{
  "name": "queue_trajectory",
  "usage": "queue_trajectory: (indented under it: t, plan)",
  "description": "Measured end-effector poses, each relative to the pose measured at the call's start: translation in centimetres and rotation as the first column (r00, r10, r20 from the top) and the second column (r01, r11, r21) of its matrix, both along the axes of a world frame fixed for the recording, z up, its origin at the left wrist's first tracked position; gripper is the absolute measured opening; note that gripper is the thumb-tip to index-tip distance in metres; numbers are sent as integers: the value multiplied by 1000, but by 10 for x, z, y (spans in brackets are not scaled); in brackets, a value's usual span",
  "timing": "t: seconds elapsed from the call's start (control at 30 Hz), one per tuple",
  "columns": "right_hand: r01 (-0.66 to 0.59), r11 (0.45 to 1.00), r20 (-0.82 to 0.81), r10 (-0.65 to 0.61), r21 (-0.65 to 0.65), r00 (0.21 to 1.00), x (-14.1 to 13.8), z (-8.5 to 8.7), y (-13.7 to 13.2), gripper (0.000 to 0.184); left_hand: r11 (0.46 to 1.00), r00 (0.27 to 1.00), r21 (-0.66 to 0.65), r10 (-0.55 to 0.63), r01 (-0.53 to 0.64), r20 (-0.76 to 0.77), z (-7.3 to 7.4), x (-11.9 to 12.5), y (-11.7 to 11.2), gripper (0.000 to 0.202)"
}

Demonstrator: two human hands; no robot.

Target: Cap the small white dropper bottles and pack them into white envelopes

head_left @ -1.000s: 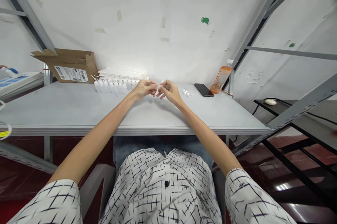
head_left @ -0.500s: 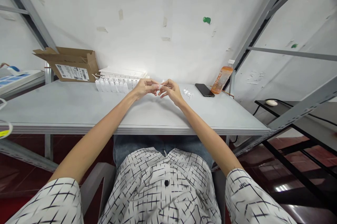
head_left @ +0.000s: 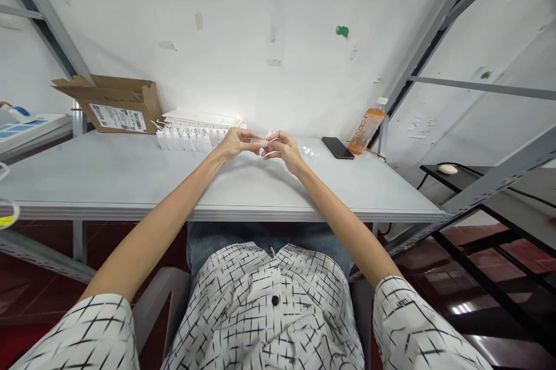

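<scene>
Both my hands meet above the far middle of the grey table (head_left: 108, 179). My left hand (head_left: 238, 143) and my right hand (head_left: 281, 149) pinch a small white piece (head_left: 262, 141) between their fingertips; it is too small to name. A row of small white bottles (head_left: 186, 139) stands just left of my left hand, in front of a flat white tray stack (head_left: 202, 120). A few tiny clear pieces (head_left: 309, 153) lie on the table right of my right hand.
An open cardboard box (head_left: 110, 105) sits at the back left. A black phone (head_left: 337, 148) and an orange bottle (head_left: 364, 131) are at the back right. Grey metal shelf struts (head_left: 490, 182) rise on the right, a side table (head_left: 30, 127) on the left.
My hands have stayed together at the same spot, with only small finger movements on the white piece. The view has shifted slightly.
</scene>
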State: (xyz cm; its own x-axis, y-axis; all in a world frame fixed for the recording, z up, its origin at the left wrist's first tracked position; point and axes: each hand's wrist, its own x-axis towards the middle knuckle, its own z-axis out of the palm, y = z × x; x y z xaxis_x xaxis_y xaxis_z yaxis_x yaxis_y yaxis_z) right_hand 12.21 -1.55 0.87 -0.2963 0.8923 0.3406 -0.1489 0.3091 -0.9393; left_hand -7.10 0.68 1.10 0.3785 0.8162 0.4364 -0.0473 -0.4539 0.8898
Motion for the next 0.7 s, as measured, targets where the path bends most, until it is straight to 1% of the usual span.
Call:
queue_trajectory:
  t: [0.1,0.27,0.37,0.5,0.57,0.63,0.7]
  plan:
    - [-17,1000,-16,16,-19,1000,1,0,1,17,1000,1000,5,18,-18,-7,1,0,0,47]
    - [-58,994,-17,57,-91,998,2,1,1,18,997,996,34,75,-73,-45,3,2,-2,52]
    - [-51,994,5,52,-96,999,3,3,-1,19,993,993,59,107,-103,-55,3,3,-3,54]
    - [-11,1000,26,12,-13,1000,5,5,0,21,996,995,48,83,-81,-53,2,5,-3,54]
    - [28,999,43,-30,43,999,5,4,2,22,998,998,4,68,-68,-17,1,7,-3,53]
    - [63,992,65,-71,113,995,5,1,6,24,995,996,-60,85,-83,32,0,10,-2,53]
    - [81,978,83,-98,190,992,4,-2,11,25,987,993,-122,110,-104,42,0,11,-2,51]
